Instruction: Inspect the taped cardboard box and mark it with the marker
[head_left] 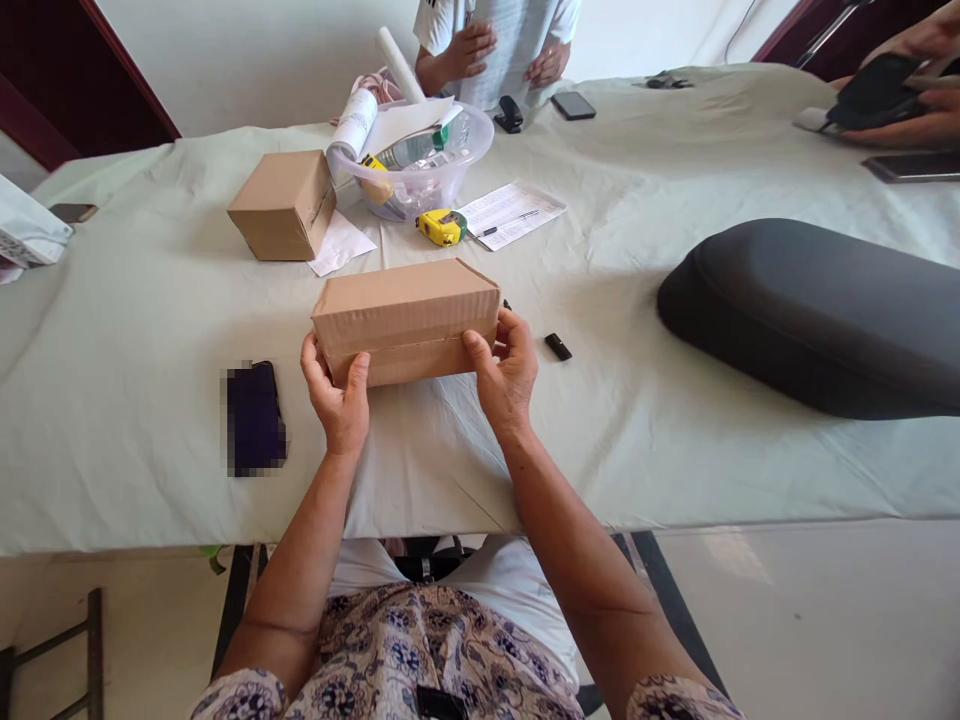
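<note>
Between my two hands is a closed brown cardboard box, tilted a little, its long seam side facing me. My left hand grips the left end, thumb on the near face and fingers round the side. At the right end, my right hand holds it the same way, its thumb pressed near the seam. A small black piece lies on the cloth just right of my right hand. To the left of my left hand is a dark phone-like item, partly blurred out.
Beyond the box stand a second cardboard box, a clear plastic basin of odds and ends, a yellow tape measure and a paper with a pen. A long black padded seat lies right. Other people's hands show across the table.
</note>
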